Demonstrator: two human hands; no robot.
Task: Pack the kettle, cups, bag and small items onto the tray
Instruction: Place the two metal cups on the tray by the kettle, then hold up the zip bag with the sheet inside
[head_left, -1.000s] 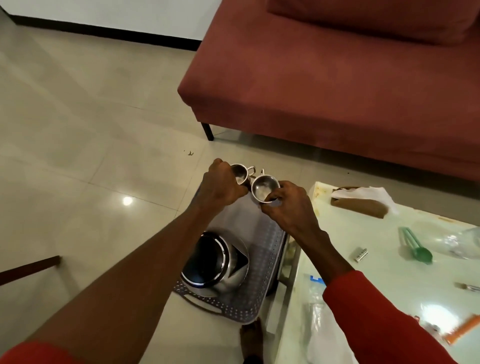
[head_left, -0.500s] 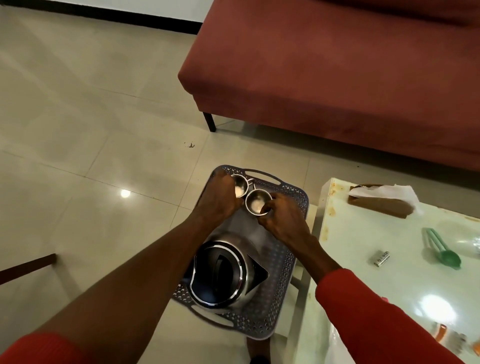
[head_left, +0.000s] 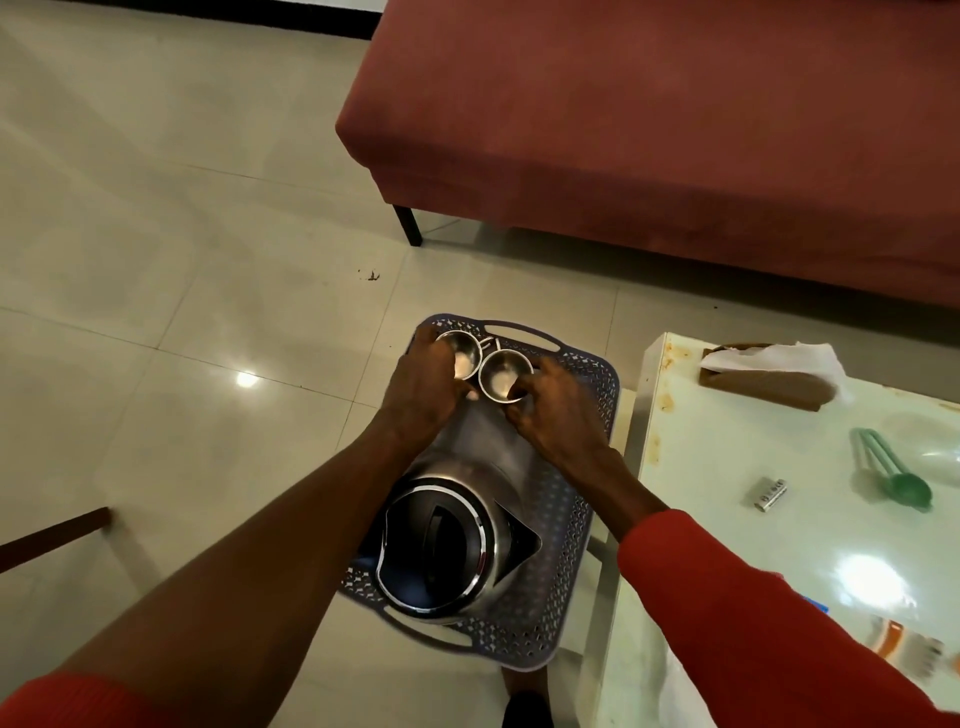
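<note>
A grey perforated tray (head_left: 582, 499) lies on the tiled floor beside the table. A steel kettle (head_left: 447, 540) with a black lid stands at its near end. At the far end two small steel cups sit side by side. My left hand (head_left: 423, 387) grips the left cup (head_left: 462, 351) and my right hand (head_left: 558, 408) grips the right cup (head_left: 504, 374). Both cups are low on the tray, whether they touch its floor I cannot tell. A battery (head_left: 770, 493) and a green scoop (head_left: 893, 470) lie on the table.
A white glossy table (head_left: 727, 545) stands to the right, with a brown bag and white tissue (head_left: 769, 374) at its far edge and small items at its near right. A red sofa (head_left: 649, 130) stands behind. A dark wooden leg (head_left: 52, 535) shows at left.
Both hands have carried the two cups down from above the tray's far end onto its far end. The view has tipped downward, showing more of the tray and kettle.
</note>
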